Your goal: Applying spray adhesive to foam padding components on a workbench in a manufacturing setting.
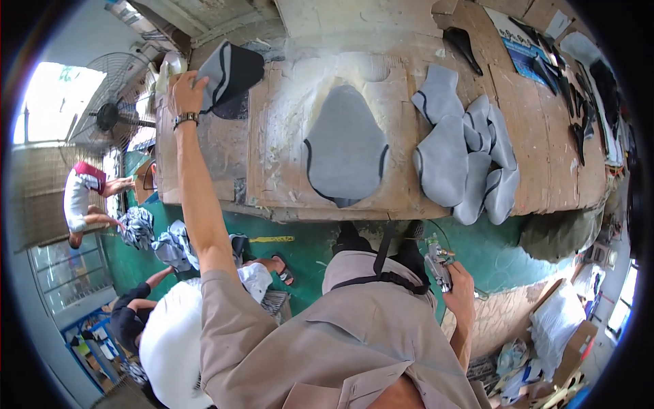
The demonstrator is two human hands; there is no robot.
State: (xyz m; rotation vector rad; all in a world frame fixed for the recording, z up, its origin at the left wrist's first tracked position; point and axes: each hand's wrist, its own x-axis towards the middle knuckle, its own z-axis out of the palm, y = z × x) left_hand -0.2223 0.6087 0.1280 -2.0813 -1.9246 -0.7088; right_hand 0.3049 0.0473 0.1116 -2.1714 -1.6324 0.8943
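Left arm: your left arm stretches fully out from the shoulder, elbow straight, toward the far left corner of the tabletop (552,184).
Left hand: your left hand (185,90) sits at that corner, a watch (184,119) on its wrist, fingers closed around the edge of a grey and black fabric piece (228,75).
Left grip: holding that piece, which is lifted off the surface and folded over.
Right arm: your right arm is bent and kept low, off the near edge, by your hip.
Right hand: your right hand (460,286) is wrapped around the handle of a metal spray gun (439,262), nozzle pointing up toward the tabletop.
Right grip: closed tight on the gun.
Centre of tabletop: a flat grey fabric panel (345,146) lies alone on a whitish cardboard sheet (286,129).
Right of centre: a pile of grey pieces (470,157) overlaps near the near edge.
Beyond the left edge: other people crouch on the green floor (306,249).
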